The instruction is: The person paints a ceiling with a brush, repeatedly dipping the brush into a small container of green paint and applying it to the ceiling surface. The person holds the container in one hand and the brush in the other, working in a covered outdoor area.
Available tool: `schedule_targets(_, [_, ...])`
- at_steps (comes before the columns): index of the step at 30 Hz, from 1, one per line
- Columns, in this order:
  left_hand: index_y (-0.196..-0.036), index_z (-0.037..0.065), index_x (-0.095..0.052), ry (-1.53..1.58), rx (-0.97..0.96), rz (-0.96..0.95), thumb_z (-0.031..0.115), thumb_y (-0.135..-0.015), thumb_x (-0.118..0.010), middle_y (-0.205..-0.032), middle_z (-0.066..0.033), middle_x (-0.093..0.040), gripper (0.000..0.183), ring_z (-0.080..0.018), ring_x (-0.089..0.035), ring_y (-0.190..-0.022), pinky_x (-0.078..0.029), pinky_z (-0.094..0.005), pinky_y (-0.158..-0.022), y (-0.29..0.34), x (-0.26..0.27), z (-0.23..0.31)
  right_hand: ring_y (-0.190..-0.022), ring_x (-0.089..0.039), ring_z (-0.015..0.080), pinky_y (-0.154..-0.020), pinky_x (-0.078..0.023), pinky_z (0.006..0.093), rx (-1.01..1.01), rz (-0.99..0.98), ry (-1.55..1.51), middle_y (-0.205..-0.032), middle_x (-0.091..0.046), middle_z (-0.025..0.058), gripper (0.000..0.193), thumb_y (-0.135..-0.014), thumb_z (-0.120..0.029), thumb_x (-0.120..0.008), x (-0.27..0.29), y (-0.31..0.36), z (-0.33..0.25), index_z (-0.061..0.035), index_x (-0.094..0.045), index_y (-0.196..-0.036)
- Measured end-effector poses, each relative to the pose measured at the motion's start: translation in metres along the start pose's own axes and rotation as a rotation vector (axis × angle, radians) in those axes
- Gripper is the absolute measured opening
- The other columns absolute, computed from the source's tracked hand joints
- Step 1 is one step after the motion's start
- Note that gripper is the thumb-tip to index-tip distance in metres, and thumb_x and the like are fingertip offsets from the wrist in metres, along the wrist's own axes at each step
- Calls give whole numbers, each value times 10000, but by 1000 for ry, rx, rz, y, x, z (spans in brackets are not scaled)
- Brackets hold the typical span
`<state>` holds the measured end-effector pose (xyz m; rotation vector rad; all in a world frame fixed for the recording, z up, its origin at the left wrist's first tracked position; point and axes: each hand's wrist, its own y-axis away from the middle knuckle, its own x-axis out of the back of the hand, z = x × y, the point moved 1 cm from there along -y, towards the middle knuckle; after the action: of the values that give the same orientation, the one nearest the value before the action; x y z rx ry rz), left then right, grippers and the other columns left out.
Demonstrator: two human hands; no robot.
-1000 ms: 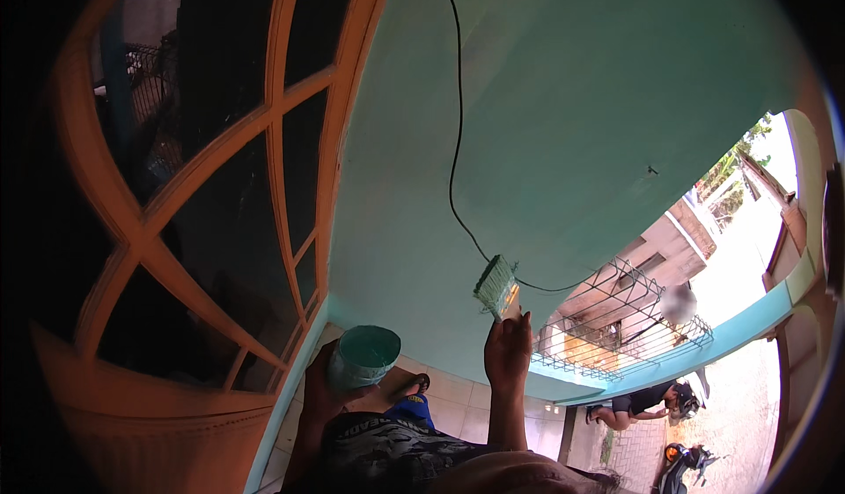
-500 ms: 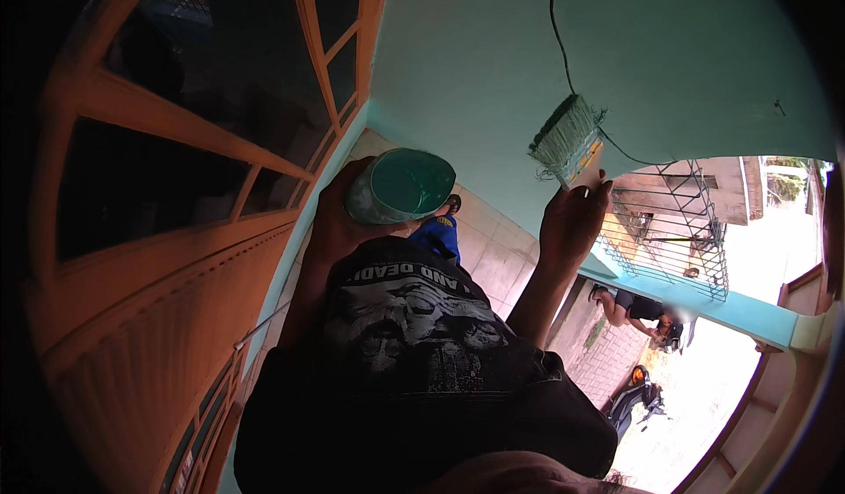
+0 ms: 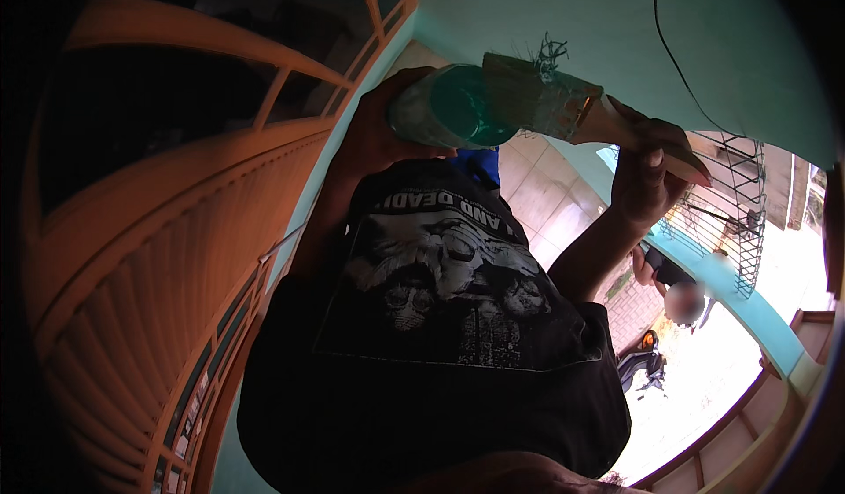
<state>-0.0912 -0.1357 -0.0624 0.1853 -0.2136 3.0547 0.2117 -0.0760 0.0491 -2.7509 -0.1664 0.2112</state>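
My left hand [image 3: 374,133] grips a small round container of teal paint [image 3: 444,106], tilted so its open mouth shows. My right hand [image 3: 647,173] holds a wide flat paintbrush [image 3: 546,98] by its wooden handle. The bristles point left and reach the container's mouth. Both are raised in front of my black printed shirt [image 3: 440,300], close to the teal-painted wall [image 3: 572,18].
An orange wooden door with glass panes [image 3: 158,186] fills the left side. A thin black cable [image 3: 678,54] runs along the wall. A wire rack [image 3: 735,203] hangs at the right. Below it, a person [image 3: 678,296] stands near a motorbike [image 3: 642,362] on sunlit ground.
The view has tipped further down. My right hand has swung the brush from the wall leftward to the container's mouth. My left hand keeps holding the container up.
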Motion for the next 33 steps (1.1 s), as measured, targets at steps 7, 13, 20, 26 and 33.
schedule_targets(7, [-1366, 48, -561, 65, 33, 21, 283, -517, -1019, -1257, -123, -666, 993, -263, -643, -1174, -513, -417, -1014, 14, -7, 1, -845, -709, 208, -802, -537, 306, -65, -320, 198, -955, -759, 141, 261, -799, -107, -831, -7, -17, -19, 53, -734, -980])
schedule_targets(13, [-1386, 76, -545, 116, -53, -124, 193, -550, -996, -1315, -113, -633, 957, -264, -613, -1224, -512, -420, -1035, 3, 0, 7, -906, -732, 271, -846, -566, 369, -163, -598, 390, -1019, -752, 173, 184, -807, -28, -791, -49, -28, -45, 54, -747, -965])
schedule_targets(20, [-1409, 118, -518, 137, -135, -159, 61, -581, -957, -1380, -104, -587, 939, -277, -563, -1302, -500, -428, -1085, 1, 4, 6, -874, -751, 217, -807, -602, 322, -19, -670, 466, -976, -770, 106, 223, -828, -13, -791, -78, -31, -30, -1, -753, -1048])
schedule_targets(26, [-1402, 118, -532, 183, -134, -156, 64, -582, -957, -1387, -109, -592, 925, -285, -568, -1301, -498, -430, -1088, -2, 7, 3, -853, -752, 227, -774, -607, 322, 11, -683, 531, -976, -767, 101, 240, -812, -37, -807, -90, -30, -24, -24, -757, -1046])
schedule_targets(33, [-1398, 103, -539, 243, -113, -152, 79, -584, -964, -1387, -119, -597, 919, -281, -586, -1280, -499, -430, -1084, -2, 8, -1, -884, -757, 216, -788, -610, 318, -13, -736, 648, -980, -773, 99, 235, -787, -26, -835, -102, -31, -23, 1, -757, -1007])
